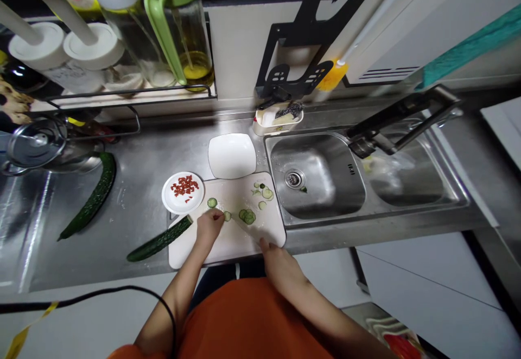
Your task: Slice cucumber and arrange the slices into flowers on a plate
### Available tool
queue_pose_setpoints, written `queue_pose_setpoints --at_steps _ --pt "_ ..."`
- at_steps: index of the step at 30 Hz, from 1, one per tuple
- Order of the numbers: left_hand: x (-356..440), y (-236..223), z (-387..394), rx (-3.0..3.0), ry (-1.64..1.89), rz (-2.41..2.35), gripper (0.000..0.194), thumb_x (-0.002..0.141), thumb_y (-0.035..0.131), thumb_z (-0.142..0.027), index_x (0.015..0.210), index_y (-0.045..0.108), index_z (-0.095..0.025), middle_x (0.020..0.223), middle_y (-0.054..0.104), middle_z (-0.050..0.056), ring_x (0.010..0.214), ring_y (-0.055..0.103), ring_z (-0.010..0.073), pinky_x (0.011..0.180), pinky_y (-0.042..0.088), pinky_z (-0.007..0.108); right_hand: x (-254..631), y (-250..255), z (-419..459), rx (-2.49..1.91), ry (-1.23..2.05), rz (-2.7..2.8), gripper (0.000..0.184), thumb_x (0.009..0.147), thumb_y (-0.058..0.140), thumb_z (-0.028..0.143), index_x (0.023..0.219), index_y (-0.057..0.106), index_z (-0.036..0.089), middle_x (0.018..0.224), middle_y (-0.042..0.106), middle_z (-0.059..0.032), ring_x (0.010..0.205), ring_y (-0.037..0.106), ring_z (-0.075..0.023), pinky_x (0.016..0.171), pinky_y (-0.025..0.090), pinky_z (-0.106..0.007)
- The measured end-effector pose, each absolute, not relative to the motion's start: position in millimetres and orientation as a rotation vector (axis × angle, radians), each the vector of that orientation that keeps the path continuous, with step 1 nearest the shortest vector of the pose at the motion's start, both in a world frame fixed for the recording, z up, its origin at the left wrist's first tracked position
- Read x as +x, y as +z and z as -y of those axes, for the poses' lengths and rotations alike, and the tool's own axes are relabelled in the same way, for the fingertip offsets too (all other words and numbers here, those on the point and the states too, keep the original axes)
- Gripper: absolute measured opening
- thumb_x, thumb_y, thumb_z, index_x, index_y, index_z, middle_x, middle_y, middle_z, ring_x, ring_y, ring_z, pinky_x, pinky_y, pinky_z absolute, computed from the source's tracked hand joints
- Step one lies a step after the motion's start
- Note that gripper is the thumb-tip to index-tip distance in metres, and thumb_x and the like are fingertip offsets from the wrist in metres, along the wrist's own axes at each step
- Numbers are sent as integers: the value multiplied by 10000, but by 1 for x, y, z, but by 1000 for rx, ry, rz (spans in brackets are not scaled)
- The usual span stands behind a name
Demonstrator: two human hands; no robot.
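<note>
My left hand (209,226) is closed in a pinch at the edge of a cucumber slice (227,216) over the white cutting board (228,248). My right hand (281,264) is closed at the board's front edge around a knife, whose pale blade barely stands out from the board. Between the hands, a small cluster of overlapping cucumber slices (247,217) lies on the board. One more slice (212,203) sits beyond my left fingers, and several thin pieces (264,192) are scattered at the far right corner. A cut cucumber (160,239) rests partly on the board's left edge.
A round plate of chopped red bits (184,186) touches the board's far left corner. Behind it stands a white square dish (232,155). A whole cucumber (91,199) lies at left. The steel sink (321,174) with its black faucet (399,120) adjoins the board's right side.
</note>
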State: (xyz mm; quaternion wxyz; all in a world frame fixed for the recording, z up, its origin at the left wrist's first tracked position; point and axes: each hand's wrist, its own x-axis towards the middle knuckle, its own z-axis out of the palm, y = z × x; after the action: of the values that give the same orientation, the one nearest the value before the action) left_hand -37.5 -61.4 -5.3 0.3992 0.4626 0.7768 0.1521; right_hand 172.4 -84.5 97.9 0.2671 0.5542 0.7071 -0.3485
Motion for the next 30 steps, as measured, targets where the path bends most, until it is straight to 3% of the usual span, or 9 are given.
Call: queue_pose_setpoints --at_steps 30 --pt "-40 -12 58 1098 348 -1989 139 720 575 -240 736 707 -202 718 703 3 690 628 127 669 407 207 151 93 76 1470 -853 -1934 398 876 255 29 1118 534 177 958 660 -117 845 671 -228 642 481 -268"
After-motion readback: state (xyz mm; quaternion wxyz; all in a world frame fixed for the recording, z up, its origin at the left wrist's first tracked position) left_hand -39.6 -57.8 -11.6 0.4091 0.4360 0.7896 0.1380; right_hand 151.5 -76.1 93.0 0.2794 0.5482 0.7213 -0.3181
